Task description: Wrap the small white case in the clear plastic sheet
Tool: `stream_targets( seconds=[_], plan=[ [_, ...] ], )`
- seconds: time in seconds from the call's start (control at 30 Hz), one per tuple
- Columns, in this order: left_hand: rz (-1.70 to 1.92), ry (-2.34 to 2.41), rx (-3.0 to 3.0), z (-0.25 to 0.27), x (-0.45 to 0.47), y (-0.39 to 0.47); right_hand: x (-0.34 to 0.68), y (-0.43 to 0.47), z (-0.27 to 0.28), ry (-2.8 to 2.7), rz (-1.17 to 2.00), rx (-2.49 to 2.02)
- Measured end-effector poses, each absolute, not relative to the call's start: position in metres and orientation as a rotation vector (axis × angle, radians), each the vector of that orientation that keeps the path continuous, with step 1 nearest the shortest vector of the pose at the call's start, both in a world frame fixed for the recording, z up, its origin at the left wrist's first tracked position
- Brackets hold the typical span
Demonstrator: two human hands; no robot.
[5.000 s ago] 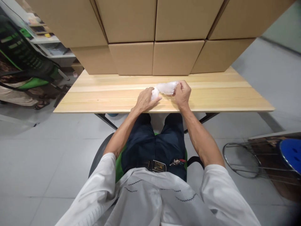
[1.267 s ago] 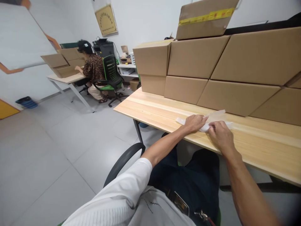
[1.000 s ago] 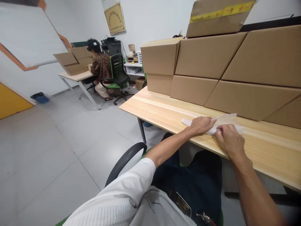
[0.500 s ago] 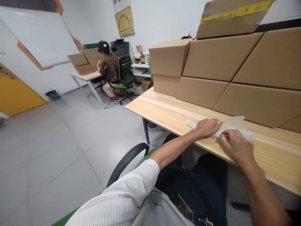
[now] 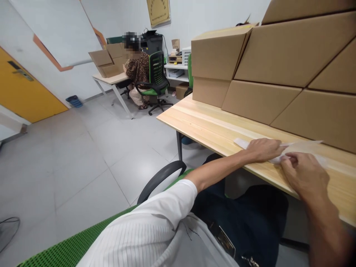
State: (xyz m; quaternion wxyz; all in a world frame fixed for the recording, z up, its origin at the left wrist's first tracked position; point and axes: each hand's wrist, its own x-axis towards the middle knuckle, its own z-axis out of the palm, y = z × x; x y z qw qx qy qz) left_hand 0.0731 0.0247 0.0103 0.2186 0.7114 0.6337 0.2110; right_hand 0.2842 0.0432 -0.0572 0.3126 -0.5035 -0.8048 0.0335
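A thin, whitish translucent sheet [image 5: 305, 147] lies along the front part of the wooden table, its far edge lifted a little. My left hand [image 5: 265, 149] reaches across and is closed over the sheet, palm down; a flat white end [image 5: 241, 143] sticks out on its left. Just to the right, my right hand [image 5: 307, 172] has its fingers curled and pinches the near edge of the same sheet. Both hands are close together, and the fingertips are partly hidden. Whether anything lies inside the sheet is hidden by my hands.
Cardboard boxes [image 5: 267, 55] stand stacked along the back of the wooden table [image 5: 194, 118]. A chair armrest [image 5: 161, 178] is at my left. Further off, a person [image 5: 137, 70] sits at another table [image 5: 111, 78] with open boxes [image 5: 101, 59]. A blue bin [image 5: 74, 101] stands by the wall.
The view has swung so that things sit further right and the stacked boxes higher. My hands keep much the same hold, and the sheet's far edge looks more tilted.
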Motion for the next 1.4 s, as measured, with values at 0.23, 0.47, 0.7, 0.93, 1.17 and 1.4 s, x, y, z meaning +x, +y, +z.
stream_targets(
  seconds=[0.23,0.47,0.7,0.93,1.17,1.4],
  plan=[
    [0.692,1.697,1.978,-0.003,0.078,0.030,0.284,0.036,-0.048,-2.145,0.041,-1.249],
    [0.630,1.745,2.035,-0.003,0.077,0.027,0.282,0.037,-0.043,-2.224,0.157,-1.461],
    [0.634,1.733,2.024,-0.002,0.075,0.031,0.278,0.031,-0.035,-2.213,0.165,-1.559],
    [0.701,1.725,1.923,-0.001,0.074,0.035,0.283,0.025,-0.035,-2.253,0.124,-1.517],
    [0.855,1.748,1.826,0.011,0.067,0.024,0.281,0.018,-0.036,-2.269,-0.062,-1.355],
    [1.027,1.849,1.730,0.022,0.062,0.019,0.266,-0.008,-0.002,-2.433,-0.046,-1.307]
  ],
)
